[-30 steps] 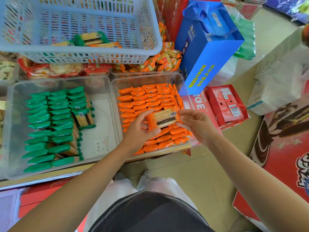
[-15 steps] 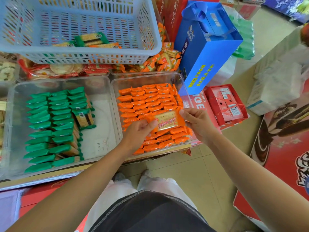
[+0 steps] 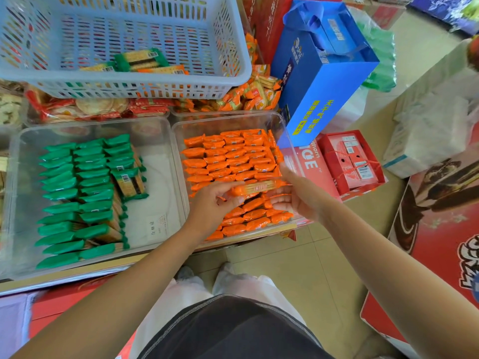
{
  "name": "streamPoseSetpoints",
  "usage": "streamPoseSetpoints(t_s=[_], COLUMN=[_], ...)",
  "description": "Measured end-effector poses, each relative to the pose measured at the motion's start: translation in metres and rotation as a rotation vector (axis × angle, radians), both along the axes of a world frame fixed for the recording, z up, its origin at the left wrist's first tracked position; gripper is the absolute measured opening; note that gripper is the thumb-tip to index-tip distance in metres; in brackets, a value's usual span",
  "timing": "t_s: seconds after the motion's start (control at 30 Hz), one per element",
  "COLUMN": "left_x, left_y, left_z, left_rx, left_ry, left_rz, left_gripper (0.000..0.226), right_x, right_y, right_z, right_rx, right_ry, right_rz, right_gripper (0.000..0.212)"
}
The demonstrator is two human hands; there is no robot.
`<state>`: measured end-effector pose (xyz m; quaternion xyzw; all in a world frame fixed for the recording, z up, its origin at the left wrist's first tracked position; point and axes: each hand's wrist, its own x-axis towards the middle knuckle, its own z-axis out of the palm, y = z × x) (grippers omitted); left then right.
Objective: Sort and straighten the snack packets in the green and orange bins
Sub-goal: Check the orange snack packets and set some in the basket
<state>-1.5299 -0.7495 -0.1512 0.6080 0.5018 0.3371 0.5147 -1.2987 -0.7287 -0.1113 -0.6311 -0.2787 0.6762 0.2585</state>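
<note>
Both hands are clamped on one orange packet. The left hand curls its fingers round the left end, and the right hand pinches the right end between thumb and fingers. The packet hangs edge-up just over the middle of the orange bin, close above the rows packed there, at a spot where the rows look loose. The green bin stands just beside it on the same surface. It holds green packets stood on edge in three columns, and one green packet lies flat and crooked on top of them. A few more packets sit in the basket behind. The held packet looks light. Its thin glossy film is likely to slide under dry fingers and crinkle when squeezed. The stack of crackers inside makes it stiff along its length but brittle, so pressing on the broad faces or bending it could snap them. The crimped ends, or the short sides just inside them, seem the safest holds, as here. To seat it, it probably wants lowering edge-first into the gap and a light nudge sideways against its neighbours, since they tip easily.
</note>
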Motion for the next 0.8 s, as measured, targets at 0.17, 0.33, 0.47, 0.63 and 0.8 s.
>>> streamPoseSetpoints(t_s=[0.17, 0.33, 0.47, 0.63, 0.8], left_x=[-0.002, -0.002, -0.003, -0.007, -0.015], left_y=[0.000, -0.006, -0.008, -0.004, -0.007], left_z=[-0.002, -0.016, -0.026, -0.032, -0.033], left_rx=[0.181, 0.236, 0.266, 0.293, 0.374], left_ry=[0.322, 0.661, 0.730, 0.833, 0.848], left_rz=[-0.128, -0.423, -0.542, -0.622, -0.655], left_gripper=[0.061, 0.068, 0.069, 0.065, 0.080], right_x=[0.000, 0.009, 0.013, 0.012, 0.007], right_y=[0.008, 0.011, 0.007, 0.005, 0.006], right_z=[-0.001, -0.005, -0.012, -0.028, -0.032], right_rx=[0.220, 0.588, 0.645, 0.744, 0.879], right_ry=[-0.078, -0.434, -0.482, -0.618, -0.757], right_rz=[0.003, 0.221, 0.350, 0.474, 0.643], right_gripper=[0.032, 0.041, 0.034, 0.032, 0.033])
